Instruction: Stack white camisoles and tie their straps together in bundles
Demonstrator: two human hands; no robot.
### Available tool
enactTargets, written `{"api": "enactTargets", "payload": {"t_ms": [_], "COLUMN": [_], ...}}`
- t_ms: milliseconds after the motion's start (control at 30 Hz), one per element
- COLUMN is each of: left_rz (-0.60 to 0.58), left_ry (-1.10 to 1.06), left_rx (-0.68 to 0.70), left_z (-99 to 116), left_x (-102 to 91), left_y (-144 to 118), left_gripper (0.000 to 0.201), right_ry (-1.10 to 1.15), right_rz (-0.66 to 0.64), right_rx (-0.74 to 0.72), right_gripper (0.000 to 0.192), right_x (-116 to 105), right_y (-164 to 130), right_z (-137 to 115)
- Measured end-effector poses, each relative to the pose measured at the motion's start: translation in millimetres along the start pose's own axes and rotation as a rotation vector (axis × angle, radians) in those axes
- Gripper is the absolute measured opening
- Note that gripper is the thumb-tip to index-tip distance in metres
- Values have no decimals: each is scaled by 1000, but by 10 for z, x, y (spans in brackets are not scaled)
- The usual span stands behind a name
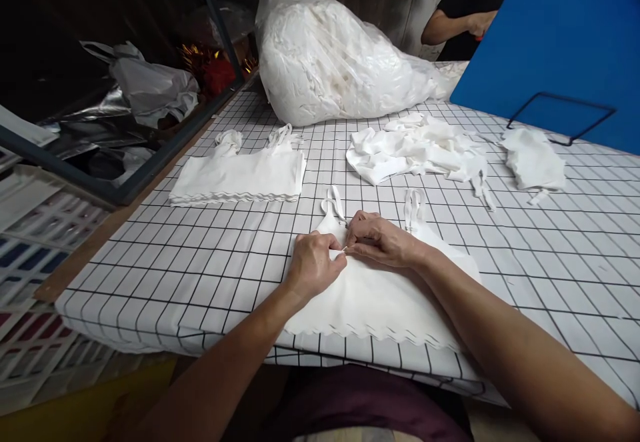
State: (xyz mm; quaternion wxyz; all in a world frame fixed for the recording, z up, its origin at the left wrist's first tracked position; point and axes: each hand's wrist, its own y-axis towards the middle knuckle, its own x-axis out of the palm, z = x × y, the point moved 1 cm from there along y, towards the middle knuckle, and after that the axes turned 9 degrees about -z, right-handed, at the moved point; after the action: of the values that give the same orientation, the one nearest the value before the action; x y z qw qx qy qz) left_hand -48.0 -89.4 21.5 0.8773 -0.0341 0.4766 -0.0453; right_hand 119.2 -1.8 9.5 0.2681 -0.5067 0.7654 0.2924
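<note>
A white camisole-like top (pixel 385 302) with thin straps and a wavy hem lies flat at the front of the table, hem towards me. My left hand (pixel 315 262) pinches the fabric at its upper edge, between the straps and left of centre. Close beside it, my right hand (pixel 377 239) has its fingertips closed on the same edge, nearly meeting my left thumb. The bit of fabric between the fingertips is small and partly hidden. One strap loop (pixel 333 203) rises behind my hands, another (pixel 413 209) stands to the right.
A neat stack of white tops (pixel 240 175) lies at the left. Loose white garments (pixel 420 149) are heaped behind, another piece (pixel 534 161) at the right. A large filled plastic bag (pixel 340 62) stands at the back, near a blue panel (pixel 555 49). Another person's hand (pixel 481 23) shows behind it.
</note>
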Motion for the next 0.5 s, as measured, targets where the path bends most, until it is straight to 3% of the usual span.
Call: {"api": "enactTargets", "payload": {"t_ms": [300,500], "left_rz": [-39,-20], "left_ry": [-73,-116], "left_rx": [35,68], "left_z": [-22,-65], "left_x": [-27,9], "left_y": [-25,-44], "left_gripper": [6,7], "right_ry": [-270,-328], "right_rz": [-100,-143], "right_rx": [15,35], "right_gripper": [19,19], "right_x": [-27,-62], "right_y": [9,19], "right_z": [-69,-166]}}
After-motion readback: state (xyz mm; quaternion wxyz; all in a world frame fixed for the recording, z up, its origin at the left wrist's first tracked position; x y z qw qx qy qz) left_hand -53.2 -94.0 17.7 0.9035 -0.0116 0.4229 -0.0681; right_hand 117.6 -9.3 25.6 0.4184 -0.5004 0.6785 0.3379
